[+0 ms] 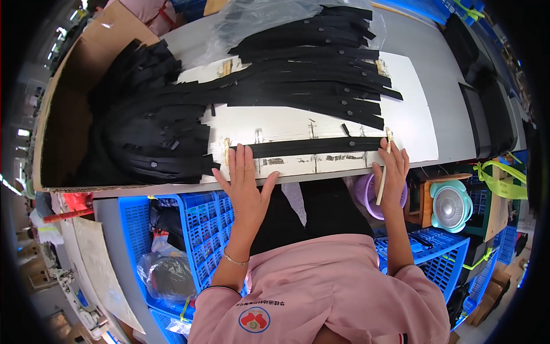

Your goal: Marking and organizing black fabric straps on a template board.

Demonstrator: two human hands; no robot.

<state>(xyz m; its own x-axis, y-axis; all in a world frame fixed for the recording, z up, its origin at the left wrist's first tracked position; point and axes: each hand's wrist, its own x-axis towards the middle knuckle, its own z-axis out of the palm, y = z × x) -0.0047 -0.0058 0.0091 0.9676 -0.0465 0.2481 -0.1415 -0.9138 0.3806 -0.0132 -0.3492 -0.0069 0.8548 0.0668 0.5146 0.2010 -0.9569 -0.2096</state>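
Observation:
A long black fabric strip (312,147) lies straight across the near part of a white board (409,123), with a small dark round spot on it. My left hand (243,178) rests on the strip's left end, fingers stretched out and thumb apart, holding nothing. At the strip's right end, my right hand (393,175) holds a slim white pen-like stick (382,182) between its fingers, and its fingertips touch the strip. Small wooden-coloured stops (227,152) and dark marks sit on the board by the strip's ends. Many more black strips (309,77) lie fanned over the board's far part.
To the left, a cardboard box (57,123) lies on its side with black strips spilling out. Clear plastic film (246,23) lies at the back. Below the table edge are blue crates (209,241), a purple basket (366,192) and a small teal fan (450,206).

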